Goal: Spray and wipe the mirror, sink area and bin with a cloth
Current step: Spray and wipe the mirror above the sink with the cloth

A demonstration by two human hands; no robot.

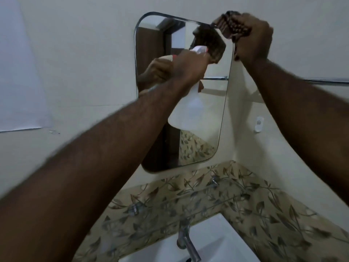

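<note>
A rounded wall mirror (151, 44) hangs above the white sink (213, 241). My left hand (188, 69) grips a white spray bottle (190, 108) by its neck, held up in front of the mirror's middle with the nozzle toward the glass. My right hand (253, 38) is raised at the mirror's top right corner, closed on a bunched brown patterned cloth (226, 25) that presses against the mirror's edge. The mirror reflects both hands and the cloth. The bin is not in view.
A chrome tap (187, 241) stands at the back of the sink. A glass shelf (170, 205) on metal pegs runs along the leaf-patterned tile band below the mirror. A towel rail (328, 81) and a small white wall hook (258, 124) are on the right wall.
</note>
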